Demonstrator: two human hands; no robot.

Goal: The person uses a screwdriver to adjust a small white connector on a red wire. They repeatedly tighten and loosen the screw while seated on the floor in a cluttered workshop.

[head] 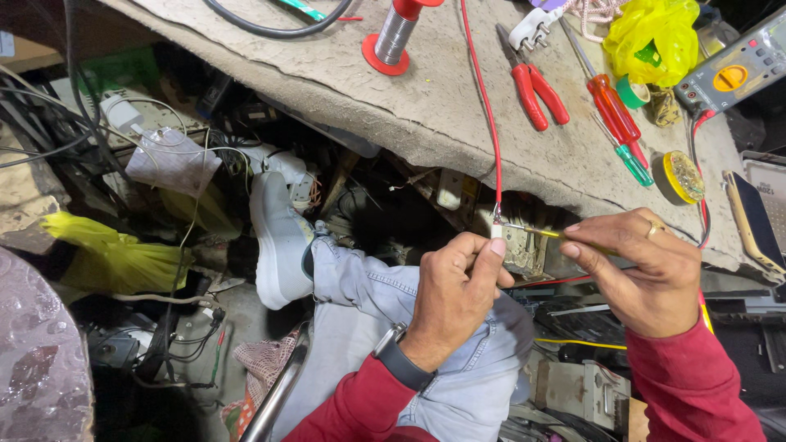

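Hands at the counter edge, working the end of a red wire.

My left hand (454, 286) pinches the small white tip (496, 232) at the end of the red wire (483, 98), which hangs down over the counter (458, 115) edge. My right hand (643, 270) grips a thin yellow-shafted tool (544, 232), its point touching that tip. Red pliers (532, 82), two screwdrivers (614, 110) and a solder spool (393, 37) lie on the counter above.

This is a cramped electrical repair workshop. A worn, felt-covered tabletop (458, 106) carries a solder spool (394, 37), red-handled pliers (534, 86), screwdrivers (614, 110), tape rolls (678, 177) and a multimeter (737, 72). Below it, tangled cables (57, 123) and opened device parts (573, 385) crowd the floor.
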